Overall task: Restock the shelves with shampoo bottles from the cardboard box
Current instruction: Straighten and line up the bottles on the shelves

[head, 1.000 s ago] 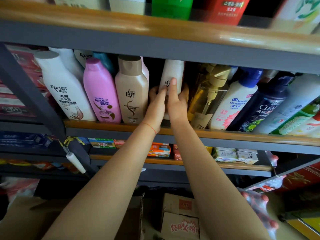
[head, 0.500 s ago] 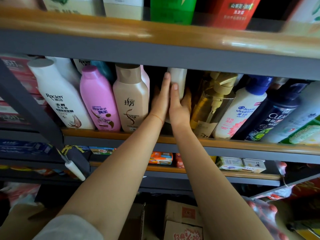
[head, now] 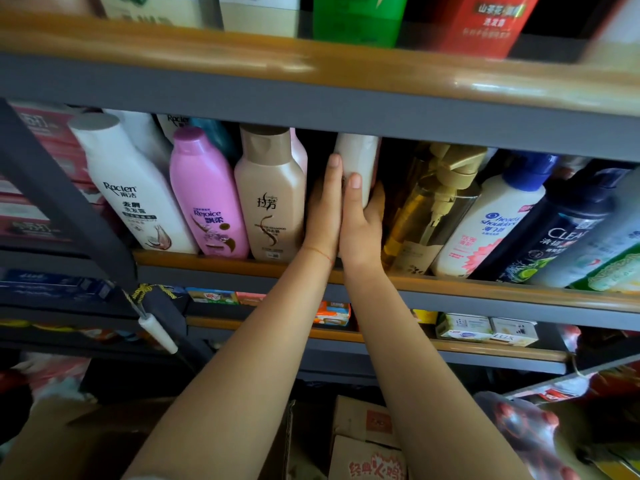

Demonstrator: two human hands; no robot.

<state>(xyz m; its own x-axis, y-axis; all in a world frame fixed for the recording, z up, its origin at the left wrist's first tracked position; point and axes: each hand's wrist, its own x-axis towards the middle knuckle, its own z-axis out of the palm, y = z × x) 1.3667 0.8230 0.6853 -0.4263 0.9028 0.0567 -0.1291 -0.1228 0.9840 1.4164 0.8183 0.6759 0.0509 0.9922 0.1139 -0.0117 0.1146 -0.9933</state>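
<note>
Pushing a white shampoo bottle (head: 358,157) into the gap between the beige Lafang bottle (head: 272,199) and the gold pump bottle (head: 431,209), left hand (head: 323,216) flat against it, right hand (head: 362,223) cupping it; smooth, probably slippery plastic, best held mid-body

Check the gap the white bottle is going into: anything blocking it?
Nothing visible blocks it. The white bottle, held by both hands, sits in the dark gap between the beige bottle and the gold pump bottle.
</note>
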